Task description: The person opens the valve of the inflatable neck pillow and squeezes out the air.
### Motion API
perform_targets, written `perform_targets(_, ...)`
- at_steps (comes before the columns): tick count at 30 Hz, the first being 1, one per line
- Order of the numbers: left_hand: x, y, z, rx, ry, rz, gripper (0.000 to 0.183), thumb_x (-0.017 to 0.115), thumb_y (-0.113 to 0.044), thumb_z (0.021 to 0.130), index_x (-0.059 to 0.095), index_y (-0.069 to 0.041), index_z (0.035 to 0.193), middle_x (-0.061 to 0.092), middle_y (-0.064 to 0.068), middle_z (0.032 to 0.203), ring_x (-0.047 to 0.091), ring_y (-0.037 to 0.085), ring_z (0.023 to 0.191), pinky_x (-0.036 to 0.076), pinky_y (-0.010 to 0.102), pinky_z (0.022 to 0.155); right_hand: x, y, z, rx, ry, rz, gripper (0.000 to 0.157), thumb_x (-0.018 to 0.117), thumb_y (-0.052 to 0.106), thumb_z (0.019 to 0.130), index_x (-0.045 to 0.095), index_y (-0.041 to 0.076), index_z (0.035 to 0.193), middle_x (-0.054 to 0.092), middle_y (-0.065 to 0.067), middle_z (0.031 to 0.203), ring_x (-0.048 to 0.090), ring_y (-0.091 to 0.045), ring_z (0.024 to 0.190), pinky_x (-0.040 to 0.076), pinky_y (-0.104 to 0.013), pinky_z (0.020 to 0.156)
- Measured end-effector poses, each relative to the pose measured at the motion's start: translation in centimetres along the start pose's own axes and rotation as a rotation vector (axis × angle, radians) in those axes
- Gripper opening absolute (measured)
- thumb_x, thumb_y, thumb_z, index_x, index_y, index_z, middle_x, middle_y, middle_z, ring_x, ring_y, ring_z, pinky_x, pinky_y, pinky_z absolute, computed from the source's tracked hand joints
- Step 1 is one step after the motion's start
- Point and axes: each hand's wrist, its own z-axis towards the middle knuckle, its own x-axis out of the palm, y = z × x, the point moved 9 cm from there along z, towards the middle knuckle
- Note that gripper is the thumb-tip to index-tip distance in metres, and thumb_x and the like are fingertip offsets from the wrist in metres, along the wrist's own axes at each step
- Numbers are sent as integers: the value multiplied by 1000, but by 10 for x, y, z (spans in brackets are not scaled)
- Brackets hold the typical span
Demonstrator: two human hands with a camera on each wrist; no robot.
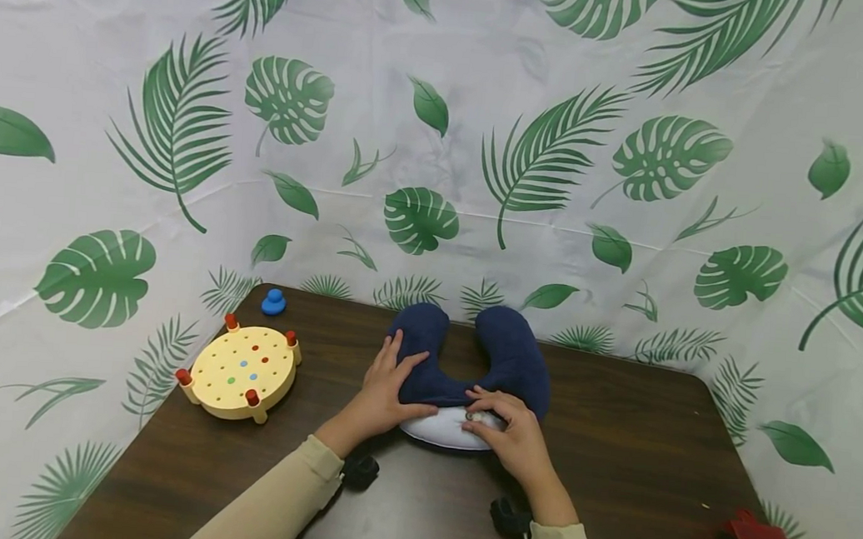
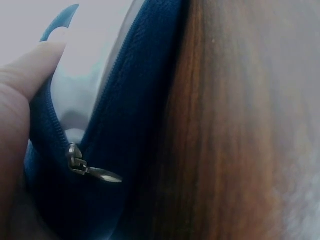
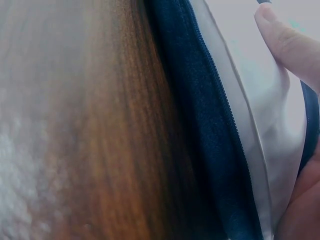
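Pillow (image 1: 447,389), navy, U-shaped, lower centre of head frame on dark table (image 1: 629,450). Zip open along near edge, white liner (image 1: 435,432) showing; zip pull (image 2: 104,175) lower left of left wrist frame. Left hand (image 1: 383,393) spread on pillow's left side. Right hand (image 1: 516,438) bent, thumb on liner; can't tell if pinching. Yellow pegboard (image 1: 244,373) lower left of head frame.
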Motion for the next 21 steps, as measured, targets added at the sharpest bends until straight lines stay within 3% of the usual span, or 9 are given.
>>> perform_targets(8,1,1,0,1,3,9,93,86,-60,88,44,-34,167,-9,7,186,-9,40,171,13,81,126,1,-5,-1,38,9,12,26,95,17,83,82,27,104,82,1,127,72,-32,132,39,-11,115)
perform_targets(21,1,2,0,-6,10,9,93,86,-60,88,44,-34,167,-9,6,186,-9,39,172,12,81,127,2,-4,-1,26,8,27,24,94,15,84,83,25,103,83,-2,125,72,-33,131,41,-10,114)
